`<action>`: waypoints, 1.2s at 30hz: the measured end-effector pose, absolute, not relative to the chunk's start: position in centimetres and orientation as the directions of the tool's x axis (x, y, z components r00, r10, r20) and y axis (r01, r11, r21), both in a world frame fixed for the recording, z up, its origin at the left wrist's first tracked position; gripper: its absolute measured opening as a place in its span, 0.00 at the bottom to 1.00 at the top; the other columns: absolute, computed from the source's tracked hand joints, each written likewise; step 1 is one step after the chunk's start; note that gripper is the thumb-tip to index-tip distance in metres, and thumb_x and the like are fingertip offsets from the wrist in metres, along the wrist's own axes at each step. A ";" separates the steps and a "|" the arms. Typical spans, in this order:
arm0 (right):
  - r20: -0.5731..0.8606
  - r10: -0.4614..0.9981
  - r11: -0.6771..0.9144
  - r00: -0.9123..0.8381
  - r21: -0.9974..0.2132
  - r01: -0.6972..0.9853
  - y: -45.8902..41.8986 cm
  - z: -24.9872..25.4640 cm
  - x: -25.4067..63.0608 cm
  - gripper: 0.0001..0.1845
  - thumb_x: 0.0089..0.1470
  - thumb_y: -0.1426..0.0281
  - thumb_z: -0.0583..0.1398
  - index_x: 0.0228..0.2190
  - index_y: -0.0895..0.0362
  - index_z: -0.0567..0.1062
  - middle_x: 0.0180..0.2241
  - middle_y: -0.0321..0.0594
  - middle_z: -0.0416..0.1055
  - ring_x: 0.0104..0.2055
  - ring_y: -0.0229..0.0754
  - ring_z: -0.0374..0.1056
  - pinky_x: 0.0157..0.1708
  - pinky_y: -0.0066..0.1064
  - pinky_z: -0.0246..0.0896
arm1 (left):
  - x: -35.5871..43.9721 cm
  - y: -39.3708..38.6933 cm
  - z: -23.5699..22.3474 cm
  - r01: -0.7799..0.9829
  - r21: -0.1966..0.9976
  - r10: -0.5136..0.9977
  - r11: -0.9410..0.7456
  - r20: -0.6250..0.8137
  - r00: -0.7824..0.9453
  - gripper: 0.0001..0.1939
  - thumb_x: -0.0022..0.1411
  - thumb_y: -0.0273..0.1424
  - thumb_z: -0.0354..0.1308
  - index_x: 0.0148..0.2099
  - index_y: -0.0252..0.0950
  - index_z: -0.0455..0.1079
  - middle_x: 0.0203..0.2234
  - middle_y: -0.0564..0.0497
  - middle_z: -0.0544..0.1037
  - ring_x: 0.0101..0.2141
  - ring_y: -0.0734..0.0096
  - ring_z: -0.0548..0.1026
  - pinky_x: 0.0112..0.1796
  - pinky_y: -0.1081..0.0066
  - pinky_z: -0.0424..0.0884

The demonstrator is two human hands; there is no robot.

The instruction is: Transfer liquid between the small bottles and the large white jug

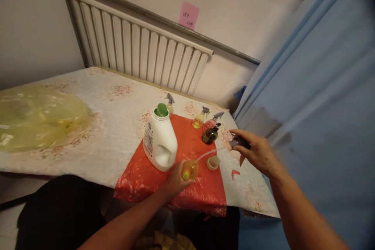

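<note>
My left hand (177,179) is wrapped round a small clear bottle (190,170) with yellow-orange liquid in it, over the red plastic sheet (181,140). Between the fingers of my right hand (259,150) is a dark grey spray head (238,143). Its pale dip tube (209,153) slants down to the mouth of the bottle; whether the tip is inside I cannot tell. Left of the bottle stands a large white jug (160,140) with a green spout (161,110) in its uncapped neck. A pale translucent cap (213,163) lies right of the bottle.
Behind stand a yellow spray bottle (198,119), a pink one (209,123), a dark pump bottle (210,135) and a pale spray bottle (170,105). A yellow plastic bag (41,117) lies left on the flowered tablecloth (117,109). A blue curtain (310,86) hangs right; a radiator (140,43) is behind.
</note>
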State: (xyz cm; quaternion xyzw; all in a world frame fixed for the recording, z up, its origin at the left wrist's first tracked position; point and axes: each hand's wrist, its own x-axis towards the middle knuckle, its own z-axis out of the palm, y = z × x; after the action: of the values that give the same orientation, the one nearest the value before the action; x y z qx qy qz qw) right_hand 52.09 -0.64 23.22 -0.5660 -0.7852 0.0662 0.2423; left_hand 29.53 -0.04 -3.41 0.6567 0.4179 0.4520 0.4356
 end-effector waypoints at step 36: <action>-0.026 0.916 0.397 -0.400 -0.074 0.915 0.4 15.5 42.6 0.16 0.53 0.73 0.58 0.44 0.54 0.72 0.41 0.42 0.77 0.42 0.46 0.71 0.36 0.30 0.55 | 29.7 0.1 -3.3 0.173 0.959 0.959 -0.223 0.183 0.217 0.39 0.43 0.27 0.67 0.58 0.38 0.57 0.51 0.43 0.70 0.53 0.55 0.68 0.54 0.54 0.63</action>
State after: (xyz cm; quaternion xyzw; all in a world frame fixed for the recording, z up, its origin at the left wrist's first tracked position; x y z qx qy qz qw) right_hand 42.58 0.36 15.49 -0.5476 -0.8358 0.0382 0.0095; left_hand 29.68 0.07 -3.35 0.6432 0.4400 0.4447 0.4416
